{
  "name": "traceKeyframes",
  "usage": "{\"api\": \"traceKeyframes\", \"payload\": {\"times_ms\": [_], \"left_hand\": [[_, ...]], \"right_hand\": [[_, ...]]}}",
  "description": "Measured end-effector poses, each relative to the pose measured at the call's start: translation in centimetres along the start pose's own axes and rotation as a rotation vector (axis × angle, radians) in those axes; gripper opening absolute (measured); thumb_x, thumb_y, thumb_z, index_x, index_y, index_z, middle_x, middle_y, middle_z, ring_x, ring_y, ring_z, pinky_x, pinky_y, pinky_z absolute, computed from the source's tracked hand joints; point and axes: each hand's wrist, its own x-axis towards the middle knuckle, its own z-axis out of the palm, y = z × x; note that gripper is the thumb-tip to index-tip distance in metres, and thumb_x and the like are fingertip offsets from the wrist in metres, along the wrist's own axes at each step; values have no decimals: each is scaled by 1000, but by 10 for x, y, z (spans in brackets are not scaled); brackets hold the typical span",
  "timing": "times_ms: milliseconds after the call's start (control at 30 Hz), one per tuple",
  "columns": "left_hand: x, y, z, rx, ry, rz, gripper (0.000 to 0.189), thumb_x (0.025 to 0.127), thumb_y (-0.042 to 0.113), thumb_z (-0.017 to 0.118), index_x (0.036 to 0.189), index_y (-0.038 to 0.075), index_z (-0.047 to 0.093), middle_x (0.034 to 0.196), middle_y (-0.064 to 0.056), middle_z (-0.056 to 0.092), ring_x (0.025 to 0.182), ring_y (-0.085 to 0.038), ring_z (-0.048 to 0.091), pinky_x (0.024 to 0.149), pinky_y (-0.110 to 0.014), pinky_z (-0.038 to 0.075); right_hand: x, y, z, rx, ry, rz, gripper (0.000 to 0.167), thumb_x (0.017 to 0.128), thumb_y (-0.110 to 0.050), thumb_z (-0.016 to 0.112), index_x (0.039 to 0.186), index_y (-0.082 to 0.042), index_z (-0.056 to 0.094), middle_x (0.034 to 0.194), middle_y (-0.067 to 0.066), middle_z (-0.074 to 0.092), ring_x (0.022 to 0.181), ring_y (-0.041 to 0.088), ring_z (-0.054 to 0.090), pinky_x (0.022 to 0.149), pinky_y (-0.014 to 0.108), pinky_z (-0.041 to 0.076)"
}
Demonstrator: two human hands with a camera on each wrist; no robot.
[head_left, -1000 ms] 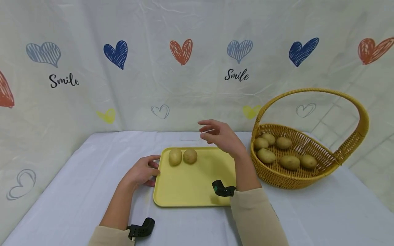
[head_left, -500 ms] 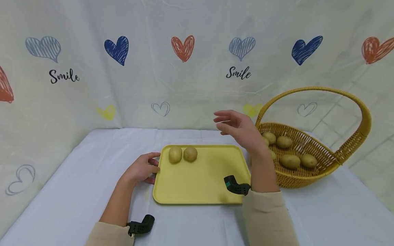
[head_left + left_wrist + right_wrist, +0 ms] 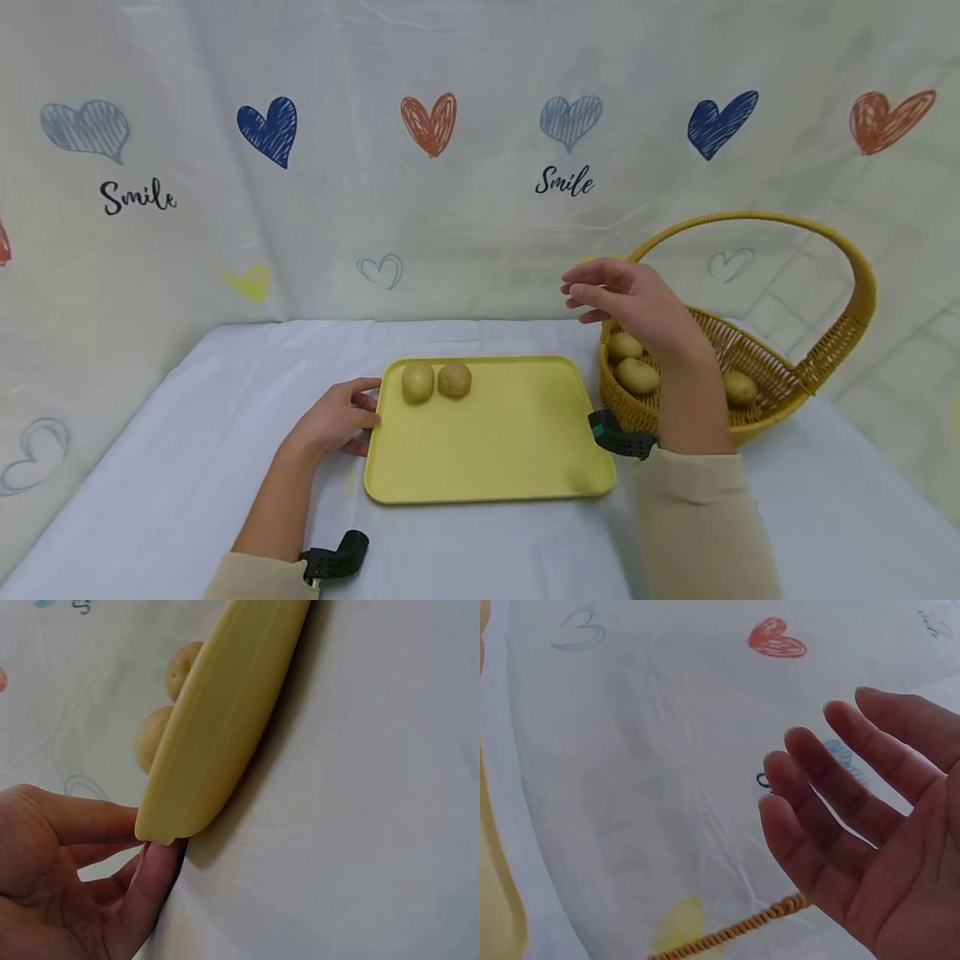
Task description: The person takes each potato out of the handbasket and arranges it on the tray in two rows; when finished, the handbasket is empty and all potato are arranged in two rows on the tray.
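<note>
My left hand (image 3: 335, 421) holds the left edge of a yellow tray (image 3: 487, 442). In the left wrist view its fingers (image 3: 150, 885) reach the tray's rim, one at the upper lip and one low by the underside. Two potatoes, one oval (image 3: 417, 382) and one rounder (image 3: 454, 379), lie side by side at the tray's far left corner. My right hand (image 3: 633, 300) is raised over the left side of a wicker basket (image 3: 757, 367), loosely bent fingers apart and nothing between them. Inside the basket lie several potatoes (image 3: 637, 377), partly hidden by the right forearm.
The basket's tall arched handle (image 3: 750, 217) rises beyond the right hand. A white cloth (image 3: 525, 550) covers the table, and a white sheet with printed hearts (image 3: 429, 125) hangs behind it.
My right hand has moved right, from above the tray to above the basket's left side. The left hand stays at the tray's edge, and the two potatoes have not moved on the tray.
</note>
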Motion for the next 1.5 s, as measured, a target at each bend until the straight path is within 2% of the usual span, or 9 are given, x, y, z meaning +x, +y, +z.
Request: {"api": "traceKeyframes", "payload": {"times_ms": [133, 300, 433, 533, 767, 900, 1200, 1367, 1500], "left_hand": [[1, -1, 0, 2, 2, 0, 70, 93, -2, 63, 158, 5, 38, 125, -17, 50, 93, -23, 59, 67, -37, 64], [1, 0, 0, -1, -7, -1, 70, 93, -1, 63, 158, 5, 38, 124, -17, 50, 93, -23, 59, 67, -37, 64], [0, 0, 1, -3, -3, -4, 70, 93, -2, 63, 158, 5, 38, 124, -17, 50, 93, -23, 57, 66, -36, 63], [-1, -1, 1, -1, -1, -4, 70, 92, -3, 63, 157, 5, 38, 123, -17, 50, 93, -23, 57, 65, -36, 63], [-2, -3, -1, -14, -10, 14, 70, 92, -2, 63, 157, 5, 39, 123, -17, 50, 93, -23, 58, 66, -37, 64], [-2, -3, -2, -22, -8, 12, 70, 92, -2, 63, 158, 5, 39, 124, -17, 51, 94, -23, 58, 66, -38, 64], [1, -2, -1, -10, 1, 5, 69, 93, -1, 63, 158, 6, 40, 125, -17, 52, 94, -23, 59, 66, -36, 64], [1, -2, -2, -20, -2, 1, 70, 92, -2, 62, 158, 6, 39, 125, -17, 52, 94, -23, 59, 66, -36, 64], [0, -2, -3, -17, -7, 7, 71, 93, -2, 63, 158, 5, 37, 125, -17, 52, 93, -23, 59, 64, -36, 64]], "right_hand": [[-1, -5, -20, -86, -60, 33, 38, 105, -30, 62, 131, -3, 64, 121, 6, 67, 101, 11, 68, 85, 26, 61], [-5, -4, -41, -186, -89, 103, 39, 103, -35, 63, 130, -7, 66, 119, 9, 69, 99, 18, 69, 84, 24, 59], [-9, 2, -54, -138, -136, 141, 39, 102, -32, 65, 129, -4, 65, 123, 13, 68, 103, 24, 69, 88, 32, 61], [-10, 11, -64, -77, -192, 172, 39, 102, -29, 66, 130, -1, 64, 126, 12, 67, 107, 24, 67, 89, 37, 62], [-6, 32, -82, -48, -270, 286, 44, 100, -28, 69, 133, 0, 60, 121, 6, 69, 103, 21, 68, 87, 37, 63], [-1, 37, -89, -79, -304, 332, 43, 100, -27, 69, 134, -2, 61, 124, 2, 67, 104, 18, 67, 90, 35, 62], [10, 36, -98, -201, -333, 376, 49, 100, -30, 69, 139, -4, 57, 123, 5, 65, 107, 21, 64, 88, 36, 62], [15, 44, -92, -308, -315, 315, 49, 102, -32, 65, 141, -3, 58, 139, 15, 62, 120, 27, 62, 93, 40, 61], [21, 48, -88, -375, -295, 281, 47, 103, -30, 63, 140, -2, 59, 141, 19, 61, 122, 30, 62, 94, 45, 59]]}}
